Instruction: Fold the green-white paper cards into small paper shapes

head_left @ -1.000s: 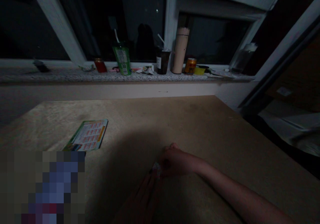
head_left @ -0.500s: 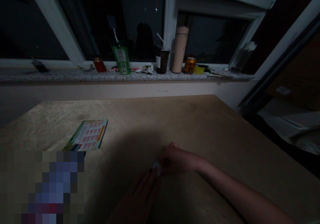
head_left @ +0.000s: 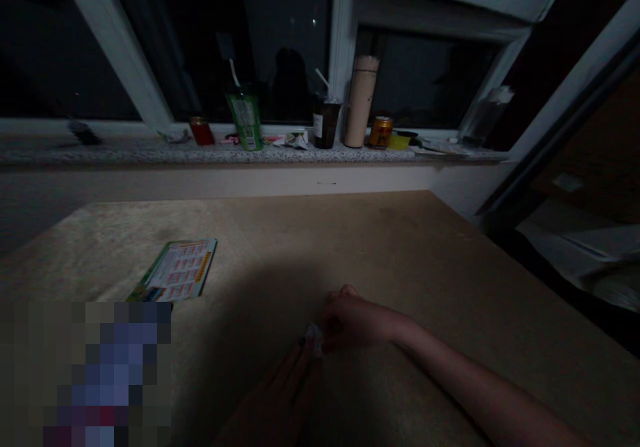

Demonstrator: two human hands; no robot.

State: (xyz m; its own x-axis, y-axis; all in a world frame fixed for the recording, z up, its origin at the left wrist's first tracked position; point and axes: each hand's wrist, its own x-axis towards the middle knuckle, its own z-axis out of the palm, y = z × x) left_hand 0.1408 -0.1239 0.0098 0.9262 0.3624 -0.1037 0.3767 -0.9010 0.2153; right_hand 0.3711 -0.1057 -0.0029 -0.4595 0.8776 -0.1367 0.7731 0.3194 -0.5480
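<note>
Between my two hands is a small crumpled whitish piece point(head_left: 314, 339), perhaps paper or plastic; the dim light hides its exact kind. My right hand point(head_left: 353, 317) is closed, its fingers curled and its inner side against that piece. Low in the picture, my left hand point(head_left: 285, 387) lies in deep shadow with its fingers stretched forward. Its fingertips touch the near left side of the piece. A dark spot shows at one of these fingertips. Both hands are over the brown tabletop point(head_left: 380, 234).
A printed card or booklet point(head_left: 183, 270) lies on the left of the table, beside a pixelated area. Along the stone windowsill point(head_left: 280, 156) stand a green cup with straw point(head_left: 245, 119), a dark cup point(head_left: 326, 124), a tall pinkish flask point(head_left: 361, 104), a golden can point(head_left: 381, 132) and a red jar point(head_left: 201, 131).
The view has shifted very slightly. Both hands and the crumpled piece hold nearly the same place and pose.
</note>
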